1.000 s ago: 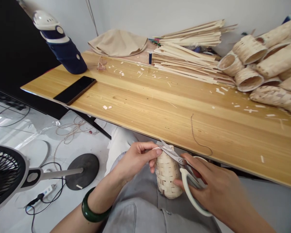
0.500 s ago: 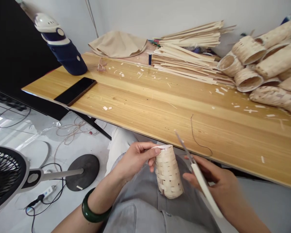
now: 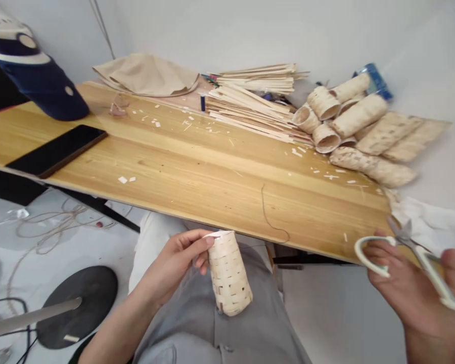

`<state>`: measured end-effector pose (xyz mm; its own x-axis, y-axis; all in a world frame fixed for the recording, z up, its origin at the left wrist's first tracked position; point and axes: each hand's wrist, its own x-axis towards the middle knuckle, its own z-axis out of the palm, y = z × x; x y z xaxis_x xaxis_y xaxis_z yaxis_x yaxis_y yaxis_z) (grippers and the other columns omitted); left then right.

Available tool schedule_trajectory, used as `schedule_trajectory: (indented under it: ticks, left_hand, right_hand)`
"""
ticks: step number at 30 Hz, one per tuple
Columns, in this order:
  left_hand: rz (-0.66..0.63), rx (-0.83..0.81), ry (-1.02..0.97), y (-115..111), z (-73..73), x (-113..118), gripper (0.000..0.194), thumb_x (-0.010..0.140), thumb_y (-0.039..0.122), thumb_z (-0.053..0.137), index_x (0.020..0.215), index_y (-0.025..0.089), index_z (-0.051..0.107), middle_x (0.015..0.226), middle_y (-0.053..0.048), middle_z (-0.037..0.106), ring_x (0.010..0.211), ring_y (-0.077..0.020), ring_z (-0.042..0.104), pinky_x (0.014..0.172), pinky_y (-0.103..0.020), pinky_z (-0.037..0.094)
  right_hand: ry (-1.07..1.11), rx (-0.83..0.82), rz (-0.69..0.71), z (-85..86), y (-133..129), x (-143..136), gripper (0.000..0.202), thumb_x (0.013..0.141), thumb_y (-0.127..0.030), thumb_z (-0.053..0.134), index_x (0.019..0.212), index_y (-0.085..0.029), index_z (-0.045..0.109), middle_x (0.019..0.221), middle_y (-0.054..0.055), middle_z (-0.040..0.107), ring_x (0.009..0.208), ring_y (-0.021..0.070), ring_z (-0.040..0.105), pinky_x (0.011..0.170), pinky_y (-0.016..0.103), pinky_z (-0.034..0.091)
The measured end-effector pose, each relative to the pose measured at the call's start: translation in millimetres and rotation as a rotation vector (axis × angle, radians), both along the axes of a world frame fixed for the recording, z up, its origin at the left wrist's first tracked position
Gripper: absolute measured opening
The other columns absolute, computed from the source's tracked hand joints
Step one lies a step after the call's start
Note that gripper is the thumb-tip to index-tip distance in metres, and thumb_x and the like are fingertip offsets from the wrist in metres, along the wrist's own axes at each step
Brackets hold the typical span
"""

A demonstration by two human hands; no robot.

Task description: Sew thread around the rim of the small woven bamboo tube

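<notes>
Over my lap, my left hand (image 3: 185, 255) pinches the rim of a small woven basket (image 3: 230, 275) made of pale flat strips. The basket is tube-shaped, with its rim near the table edge and its other end tilted down toward me. Off to the right, beyond the table's front edge, my right hand (image 3: 413, 288) holds white-handled scissors (image 3: 420, 253). Their handles are spread apart, and the short metal blades point up and away. A thin dark thread (image 3: 267, 217) lies curved on the table just past the basket.
The wooden table (image 3: 197, 187) carries a phone (image 3: 58, 149), a blue bottle (image 3: 41, 81), a beige cloth (image 3: 147, 76), bundled strips (image 3: 250, 108), a thread spool (image 3: 202, 102) and a pile of bark-like tubes (image 3: 360, 114). Strip scraps are scattered about. A round black stand base (image 3: 81, 303) is on the floor.
My right hand has swung away to the right with the scissors, whose handles are now spread. My left hand still holds the basket. The view has turned to the right.
</notes>
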<state>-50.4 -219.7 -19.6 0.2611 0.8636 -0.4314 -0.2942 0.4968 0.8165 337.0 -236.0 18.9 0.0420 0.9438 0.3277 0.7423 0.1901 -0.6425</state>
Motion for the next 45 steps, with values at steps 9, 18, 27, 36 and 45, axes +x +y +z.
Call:
schedule_trajectory:
  ticks: [9, 18, 27, 36, 45]
  left_hand:
    - [-0.007, -0.028, 0.032, -1, -0.9, 1, 0.036, 0.071, 0.049, 0.079, 0.075, 0.014, 0.071, 0.048, 0.007, 0.041, 0.048, -0.0065, 0.039, 0.052, -0.020, 0.036]
    - [0.001, 0.024, 0.006, 1, 0.6, 3, 0.032, 0.074, 0.044, 0.077, 0.078, 0.013, 0.072, 0.048, 0.007, 0.043, 0.047, -0.0066, 0.040, 0.051, -0.022, 0.035]
    - [-0.036, 0.110, -0.133, 2, 6.3, -1, 0.025, 0.075, 0.037, 0.077, 0.075, 0.013, 0.071, 0.048, 0.006, 0.044, 0.046, -0.0066, 0.042, 0.049, -0.022, 0.033]
    - [-0.037, 0.172, -0.104, 0, 0.1, -13, 0.021, 0.078, 0.030, 0.072, 0.092, 0.015, 0.077, 0.062, 0.000, 0.061, 0.051, -0.0088, 0.049, 0.053, -0.023, 0.043]
    - [-0.095, 0.679, 0.316, 8, 18.6, -33, 0.023, 0.089, 0.023, 0.065, 0.109, 0.021, 0.077, 0.100, -0.009, 0.071, 0.092, -0.0190, 0.064, 0.076, -0.027, 0.050]
  right_hand:
    - [-0.351, -0.207, -0.696, 16.4, -1, 52, 0.035, 0.070, -0.053, 0.079, 0.091, -0.025, 0.077, 0.066, 0.011, 0.071, 0.038, 0.0178, 0.054, 0.040, 0.033, 0.035]
    - [-0.701, -0.159, -0.509, 14.1, 40, 49, 0.031, 0.083, -0.048, 0.066, 0.082, -0.019, 0.078, 0.088, 0.020, 0.075, 0.067, 0.0301, 0.070, 0.050, 0.038, 0.047]
    - [0.064, -0.223, 0.522, -3.7, 44, -132, 0.033, 0.097, -0.039, 0.054, 0.128, -0.030, 0.062, 0.128, 0.006, 0.068, 0.119, 0.0222, 0.064, 0.099, 0.037, 0.054]
    - [0.207, -0.373, 0.720, -8.8, 50, -172, 0.022, 0.096, -0.038, 0.056, 0.096, -0.022, 0.071, 0.099, 0.008, 0.069, 0.096, 0.0204, 0.065, 0.085, 0.034, 0.055]
    - [0.307, -0.379, 0.717, -13.4, 46, -176, 0.020, 0.096, -0.035, 0.055, 0.088, -0.022, 0.068, 0.096, 0.007, 0.066, 0.097, 0.0205, 0.064, 0.086, 0.033, 0.053]
